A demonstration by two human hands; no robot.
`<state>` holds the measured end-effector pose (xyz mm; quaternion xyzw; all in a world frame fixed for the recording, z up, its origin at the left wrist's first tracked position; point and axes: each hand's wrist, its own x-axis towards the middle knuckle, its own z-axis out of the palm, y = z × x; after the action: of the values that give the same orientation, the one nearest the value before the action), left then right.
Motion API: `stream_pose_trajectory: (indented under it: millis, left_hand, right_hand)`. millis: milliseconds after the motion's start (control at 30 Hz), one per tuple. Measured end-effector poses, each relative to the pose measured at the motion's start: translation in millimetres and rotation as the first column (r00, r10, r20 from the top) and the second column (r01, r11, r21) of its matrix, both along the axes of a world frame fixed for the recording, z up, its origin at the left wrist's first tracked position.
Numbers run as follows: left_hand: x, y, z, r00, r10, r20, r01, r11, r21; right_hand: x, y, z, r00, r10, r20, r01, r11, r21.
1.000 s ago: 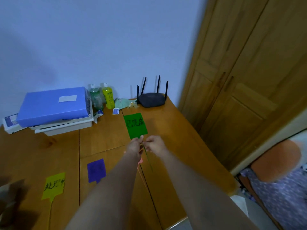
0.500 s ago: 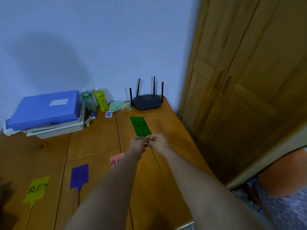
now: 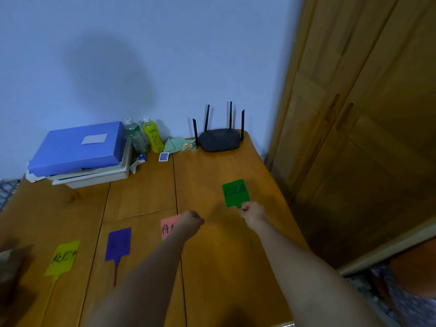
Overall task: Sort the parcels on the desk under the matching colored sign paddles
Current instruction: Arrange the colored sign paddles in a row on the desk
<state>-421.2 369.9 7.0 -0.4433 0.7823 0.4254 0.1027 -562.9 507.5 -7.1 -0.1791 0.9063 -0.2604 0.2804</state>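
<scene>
- Green sign paddle (image 3: 235, 193) now lies right of centre in the frame, well right of where both hands pinched it half a second ago; only the right hand (image 3: 253, 212) has it now, its grip closed on the neck just below the green blade.
- Left hand (image 3: 190, 222) has let go and hangs as a loose fist over the pink paddle (image 3: 169, 226), holding nothing that I can see.
- My reading: the paddles are being spread into a row, so the sorting itself is not yet begun.
- Count on the desk (image 3: 141, 199): four paddles, namely the yellow paddle (image 3: 63, 258) lower left, the purple paddle (image 3: 118, 244), pink, and green.
- Parcels: a brown blurred shape at the left edge may be one; I cannot tell.
- Upper centre: two bottles (image 3: 144, 136), one router (image 3: 219, 139).
</scene>
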Motion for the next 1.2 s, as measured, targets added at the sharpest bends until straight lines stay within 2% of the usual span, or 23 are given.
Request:
stream_pose_trajectory:
  millis: [100,167,233,533,1033,1200]
  left_hand:
    - [9.9,-9.3,-3.2,0.955,-0.187,0.231,0.244,0.938,-0.247]
    - [13.7,-13.1,-7.0,0.896,-0.265,0.355,0.38,0.873,-0.307]
    - [15.1,-15.6,-11.2,0.866,-0.286,0.411,0.428,0.849,-0.31]
    - [25.6,-20.0,-29.9,0.863,-0.269,0.428,0.409,0.87,-0.277]
    - [45.7,-27.0,-43.7,0.88,-0.222,0.421,0.345,0.906,-0.245]
    - [51.6,-29.8,-43.8,0.876,-0.226,0.427,0.353,0.903,-0.247]
  right_hand:
    - [-0.3,-3.1,-14.2,0.999,0.046,0.006,-0.046,0.998,0.048]
    - [0.1,-5.3,-22.9,0.999,0.036,0.024,-0.037,0.998,0.058]
    - [0.3,-7.2,-30.1,0.999,0.016,0.04,-0.019,0.998,0.066]
    - [-1.9,-9.0,-54.6,0.995,0.017,0.094,-0.031,0.988,0.152]
    - [0.5,-39.1,-65.0,0.993,0.041,0.115,-0.058,0.987,0.153]
    - [5.5,-38.0,-64.4,0.99,0.092,0.105,-0.116,0.961,0.25]
